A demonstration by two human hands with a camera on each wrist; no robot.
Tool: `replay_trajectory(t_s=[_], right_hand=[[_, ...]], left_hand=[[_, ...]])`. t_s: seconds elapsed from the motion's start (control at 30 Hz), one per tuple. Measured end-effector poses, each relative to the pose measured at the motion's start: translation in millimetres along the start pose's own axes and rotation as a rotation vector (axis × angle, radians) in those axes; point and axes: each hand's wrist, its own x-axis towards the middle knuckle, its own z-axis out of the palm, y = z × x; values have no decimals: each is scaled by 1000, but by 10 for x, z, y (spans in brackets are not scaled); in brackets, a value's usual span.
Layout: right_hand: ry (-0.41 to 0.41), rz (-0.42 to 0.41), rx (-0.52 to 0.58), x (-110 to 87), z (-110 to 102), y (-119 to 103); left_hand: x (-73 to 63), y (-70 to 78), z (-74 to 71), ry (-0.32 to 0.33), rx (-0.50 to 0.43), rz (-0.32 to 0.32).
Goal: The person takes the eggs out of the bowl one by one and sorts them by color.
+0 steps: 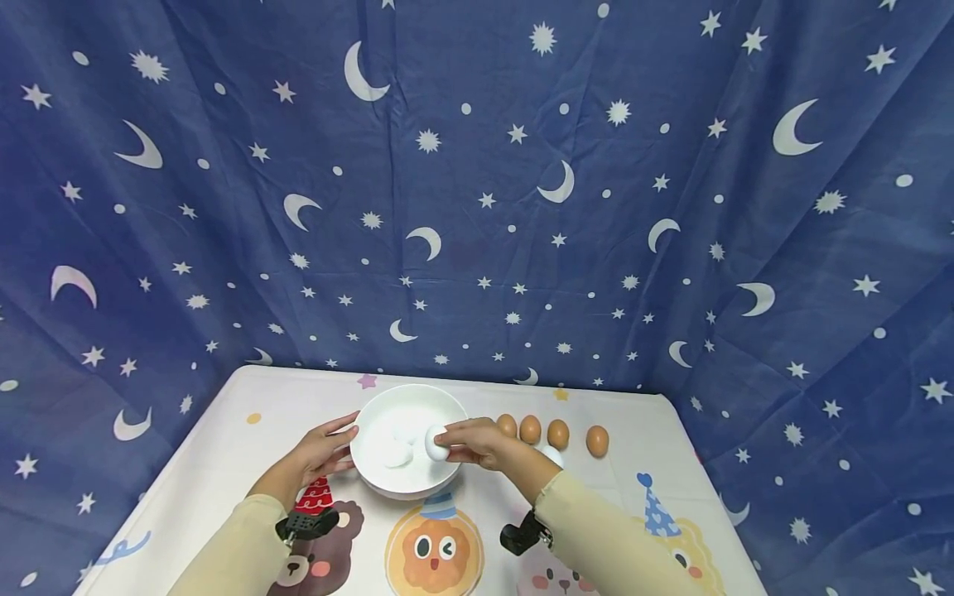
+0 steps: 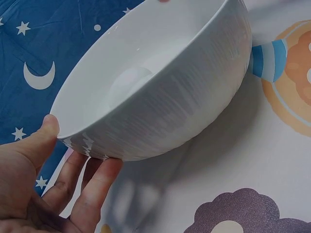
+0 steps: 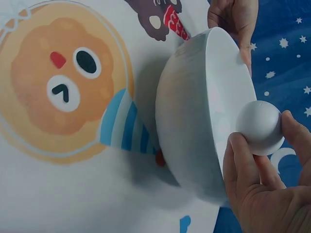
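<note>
A white bowl (image 1: 410,401) stands on the table, with white eggs (image 1: 398,454) lying inside it. My left hand (image 1: 322,451) grips its left side; in the left wrist view the thumb lies at the rim and the fingers (image 2: 99,187) curl under the outer wall. Between thumb and fingertips, my right hand (image 1: 477,443) pinches a white egg (image 3: 260,127) over the right part of the bowl, inside the rim as seen from the head. The right wrist view shows this egg whole, close to the bowl's edge.
To the right, several brown eggs (image 1: 558,434) form a loose row. Another white egg (image 1: 553,454) is partly hidden behind my right wrist. A cartoon-print cloth (image 1: 477,513) covers the table, and a blue star-patterned curtain (image 1: 477,207) hangs behind and at both sides.
</note>
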Motion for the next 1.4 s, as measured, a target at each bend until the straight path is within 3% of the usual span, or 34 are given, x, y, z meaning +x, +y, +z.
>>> replay_trajectory(t_s=[0.27, 0.4, 0.6, 0.97, 1.4], right_hand=[[-36, -45, 30, -134, -275, 58], [-16, -56, 46, -168, -412, 142], [67, -76, 57, -165, -557, 347], [299, -99, -137, -73, -711, 653], [425, -116, -193, -18, -694, 757]], left_hand=[[-13, 17, -13, -7, -8, 0], [-18, 28, -17, -11, -13, -3], [-13, 34, -31, -11, -15, 0], [-32, 35, -25, 4, 3, -7], [-40, 32, 6, 6, 5, -9]])
